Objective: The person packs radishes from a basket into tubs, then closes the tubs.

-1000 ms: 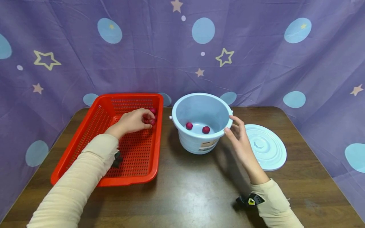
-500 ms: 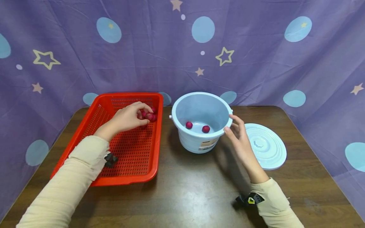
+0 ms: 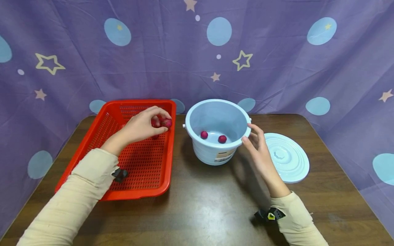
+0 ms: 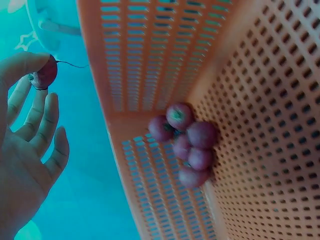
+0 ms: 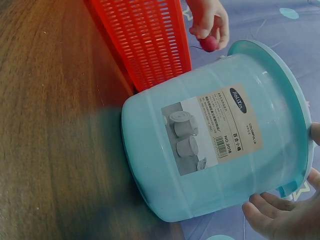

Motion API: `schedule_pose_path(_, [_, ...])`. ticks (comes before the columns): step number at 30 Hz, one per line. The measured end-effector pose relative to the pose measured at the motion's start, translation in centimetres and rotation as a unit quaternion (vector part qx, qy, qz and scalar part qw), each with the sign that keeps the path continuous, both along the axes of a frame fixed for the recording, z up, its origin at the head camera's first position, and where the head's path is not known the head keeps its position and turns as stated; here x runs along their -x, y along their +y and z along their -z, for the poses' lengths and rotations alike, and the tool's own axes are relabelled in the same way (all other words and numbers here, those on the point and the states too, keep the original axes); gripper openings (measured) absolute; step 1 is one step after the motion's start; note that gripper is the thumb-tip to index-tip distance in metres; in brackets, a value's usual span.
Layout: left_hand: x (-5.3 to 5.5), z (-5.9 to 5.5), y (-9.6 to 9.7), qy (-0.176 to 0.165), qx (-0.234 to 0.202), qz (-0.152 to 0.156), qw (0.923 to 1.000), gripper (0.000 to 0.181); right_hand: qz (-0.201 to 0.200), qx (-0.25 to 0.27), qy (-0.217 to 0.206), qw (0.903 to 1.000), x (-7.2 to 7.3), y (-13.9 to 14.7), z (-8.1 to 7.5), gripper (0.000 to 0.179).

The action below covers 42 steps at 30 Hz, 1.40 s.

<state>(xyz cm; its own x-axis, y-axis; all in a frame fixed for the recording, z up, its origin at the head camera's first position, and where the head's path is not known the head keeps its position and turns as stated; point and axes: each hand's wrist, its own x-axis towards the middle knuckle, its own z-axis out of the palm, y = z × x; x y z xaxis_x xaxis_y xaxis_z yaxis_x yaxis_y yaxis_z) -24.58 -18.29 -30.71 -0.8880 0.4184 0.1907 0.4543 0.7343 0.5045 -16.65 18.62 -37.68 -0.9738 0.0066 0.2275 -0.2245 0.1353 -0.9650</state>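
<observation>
My left hand (image 3: 138,127) pinches a small red radish (image 3: 167,123) between thumb and fingertips, over the right side of the red basket (image 3: 135,194). In the left wrist view the held radish (image 4: 47,75) trails a thin root, and several more radishes (image 4: 201,135) lie clustered in a corner of the basket. With thumb and fingers my right hand (image 3: 261,153) holds the right rim of the light blue bucket (image 3: 201,150). Inside the bucket lie two radishes, one on the left (image 3: 204,135) and one on the right (image 3: 222,139).
A round light blue lid (image 3: 290,159) lies on the wooden table (image 3: 197,212) right of the bucket, partly behind my right hand. A purple patterned curtain (image 3: 172,61) hangs along the table's back edge. Basket and bucket stand side by side with a narrow gap.
My left hand first drew back left among the radishes, then rose and shifted right, with one radish now pinched at its fingertips. Right hand and bucket have stayed still.
</observation>
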Motion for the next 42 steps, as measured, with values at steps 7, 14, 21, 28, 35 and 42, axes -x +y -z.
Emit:
schedule_pose_path(7, [-0.8, -1.5, 1.7, 0.021, -0.025, 0.026, 0.9991, 0.030, -0.001, 0.001, 0.000, 1.0000, 0.0, -0.1, -0.1, 0.051])
schedule_pose_path(14, [-1.2, -2.6, 3.6, 0.035, -0.028, 0.051, 0.9977, 0.031, 0.000, 0.002, -0.002, 1.0000, 0.0, 0.0, 0.0, 0.051])
schedule_pose_path(21, [-1.3, -3.0, 5.2, 0.029, -0.027, 0.066, 0.9970, 0.032, 0.000, -0.001, -0.001, 1.0000, 0.0, 0.0, 0.0, 0.051])
schedule_pose_path(28, [-1.3, -2.9, 6.5, 0.011, -0.033, 0.092, 0.9951, 0.031, 0.000, -0.002, 0.000, 1.0000, 0.0, 0.0, 0.0, 0.051])
schedule_pose_path(35, [-1.5, -2.8, 7.8, -0.002, -0.014, 0.105, 0.9944, 0.032, 0.001, -0.003, 0.000, 1.0000, 0.0, 0.0, 0.0, 0.051])
schedule_pose_path(42, [-1.5, -2.3, 8.5, 0.006, 0.005, 0.114, 0.9935, 0.031, 0.001, -0.003, -0.001, 1.0000, 0.0, 0.1, 0.0, 0.051])
